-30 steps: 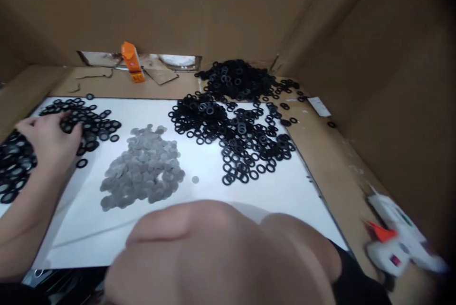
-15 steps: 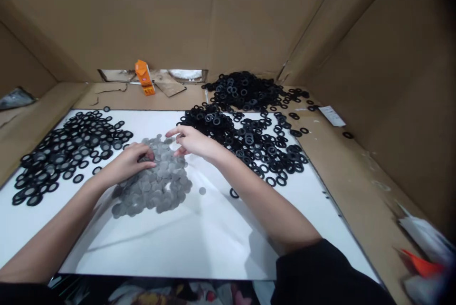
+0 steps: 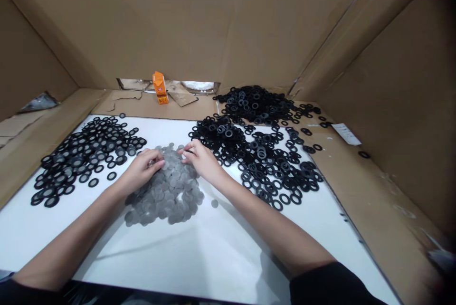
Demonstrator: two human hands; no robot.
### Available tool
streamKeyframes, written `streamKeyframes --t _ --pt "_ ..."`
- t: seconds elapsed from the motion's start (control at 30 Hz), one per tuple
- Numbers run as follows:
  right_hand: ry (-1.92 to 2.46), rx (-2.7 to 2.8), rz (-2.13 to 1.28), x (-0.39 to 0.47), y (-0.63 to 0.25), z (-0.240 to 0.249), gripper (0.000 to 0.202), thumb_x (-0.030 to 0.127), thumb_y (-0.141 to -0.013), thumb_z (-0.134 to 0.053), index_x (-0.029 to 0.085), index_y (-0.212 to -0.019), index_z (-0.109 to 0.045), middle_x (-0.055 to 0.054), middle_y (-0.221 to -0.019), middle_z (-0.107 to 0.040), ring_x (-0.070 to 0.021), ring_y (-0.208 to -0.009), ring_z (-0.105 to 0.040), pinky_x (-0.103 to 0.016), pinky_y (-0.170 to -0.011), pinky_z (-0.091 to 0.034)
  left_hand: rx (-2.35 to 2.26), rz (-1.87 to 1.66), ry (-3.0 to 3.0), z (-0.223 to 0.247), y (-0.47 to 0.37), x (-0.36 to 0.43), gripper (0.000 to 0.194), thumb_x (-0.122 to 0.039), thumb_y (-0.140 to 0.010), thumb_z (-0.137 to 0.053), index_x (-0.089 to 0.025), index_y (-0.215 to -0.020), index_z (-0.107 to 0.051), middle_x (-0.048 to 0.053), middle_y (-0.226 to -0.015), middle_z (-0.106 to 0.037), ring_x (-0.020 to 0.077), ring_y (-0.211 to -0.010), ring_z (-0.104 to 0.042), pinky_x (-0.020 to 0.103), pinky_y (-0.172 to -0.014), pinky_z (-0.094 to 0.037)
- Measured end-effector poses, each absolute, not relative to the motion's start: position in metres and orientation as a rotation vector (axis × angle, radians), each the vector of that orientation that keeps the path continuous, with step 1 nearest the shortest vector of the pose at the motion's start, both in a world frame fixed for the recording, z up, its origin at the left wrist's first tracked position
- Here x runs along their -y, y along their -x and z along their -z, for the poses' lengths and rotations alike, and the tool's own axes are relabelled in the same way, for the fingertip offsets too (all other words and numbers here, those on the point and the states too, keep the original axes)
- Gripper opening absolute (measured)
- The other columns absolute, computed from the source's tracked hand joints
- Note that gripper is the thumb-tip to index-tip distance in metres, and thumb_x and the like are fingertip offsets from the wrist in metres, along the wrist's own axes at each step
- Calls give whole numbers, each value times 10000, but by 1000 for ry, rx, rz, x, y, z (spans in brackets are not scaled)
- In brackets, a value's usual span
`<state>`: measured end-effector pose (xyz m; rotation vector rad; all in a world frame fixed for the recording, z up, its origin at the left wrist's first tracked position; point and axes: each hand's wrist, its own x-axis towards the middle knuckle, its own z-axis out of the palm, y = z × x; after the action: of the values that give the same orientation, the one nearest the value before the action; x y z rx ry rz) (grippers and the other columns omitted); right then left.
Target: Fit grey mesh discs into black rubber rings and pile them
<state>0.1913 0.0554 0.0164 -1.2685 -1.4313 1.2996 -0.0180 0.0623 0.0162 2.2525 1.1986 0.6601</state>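
A pile of thin grey discs (image 3: pixel 171 195) lies on the white board (image 3: pixel 160 252) between my hands. My left hand (image 3: pixel 146 167) is closed over the pile's upper left side, thumb and fingers pinched together. Whatever sits in that pinch is too small to make out. Opposite it, my right hand (image 3: pixel 199 157) pinches a black ring (image 3: pixel 188 152), seen as a dark sliver at the fingertips above the discs. One loose grey disc (image 3: pixel 214 204) rests right of the pile, near my right forearm.
Black rings with grey centres (image 3: pixel 85 153) are heaped at the left. Plain black rings (image 3: pixel 263 153) spread over the right side, with a taller heap (image 3: pixel 256 103) behind. An orange carton (image 3: pixel 160 89) stands at the back. Cardboard walls (image 3: pixel 178 20) surround the board; a white label (image 3: pixel 346 134) lies right.
The view has shifted, so everything sits further right and lower. My right fingers have come together, with the black ring now showing between them. My left hand stays at the disc pile.
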Motion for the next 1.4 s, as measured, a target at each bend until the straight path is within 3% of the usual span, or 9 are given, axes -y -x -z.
streamKeyframes --t 0.13,0.37,0.63,1.0,1.23,1.4 --pt "1159 1414 -1242 -47 -184 -19 69 180 -718 -668 162 -777 -637 -41 -889 -700 -165 -831 -650 -297 -791 -477 -1217 -828 -2130 -19 6 -44 204 -332 -896 -466 -188 -768 -533 10 -738 -537 168 -707 -487 264 -673 -372" --pt "1136 885 -1640 -28 -167 -28 340 346 -577 -810 152 -846 -736 -45 -791 -702 -154 -749 -632 -321 -790 -488 -1231 -979 -2000 -18 -5 -28 201 -297 -910 -443 -178 -757 -498 -8 -700 -500 137 -643 -467 242 -610 -371" --pt "1000 923 -1824 -24 -170 -37 353 369 -636 -790 173 -926 -743 -72 -952 -712 -176 -881 -664 -376 -954 -440 -1298 -1019 -2010 -17 -2 -30 219 -287 -908 -447 -183 -717 -467 -25 -654 -468 123 -599 -426 232 -575 -343" --pt "1111 1021 -1648 -31 -173 -33 318 293 -610 -801 162 -894 -738 -24 -760 -703 -137 -720 -645 -271 -726 -497 -1187 -882 -1891 -16 2 -32 271 -344 -920 -440 -180 -705 -458 -32 -650 -444 121 -604 -425 230 -563 -347" --pt "1095 1002 -1634 -35 -174 -32 317 309 -612 -794 165 -887 -728 -34 -785 -723 -156 -714 -677 -317 -773 -523 -1079 -825 -2349 -25 11 -39 221 -281 -921 -455 -183 -761 -572 25 -735 -595 201 -833 -479 339 -810 -376" --pt "1087 1042 -1598 -34 -171 -29 288 320 -615 -793 159 -844 -724 -43 -781 -727 -175 -757 -680 -333 -799 -526 -1153 -884 -2366 -26 10 -39 181 -315 -914 -471 -190 -853 -588 50 -804 -624 224 -874 -473 354 -797 -397"
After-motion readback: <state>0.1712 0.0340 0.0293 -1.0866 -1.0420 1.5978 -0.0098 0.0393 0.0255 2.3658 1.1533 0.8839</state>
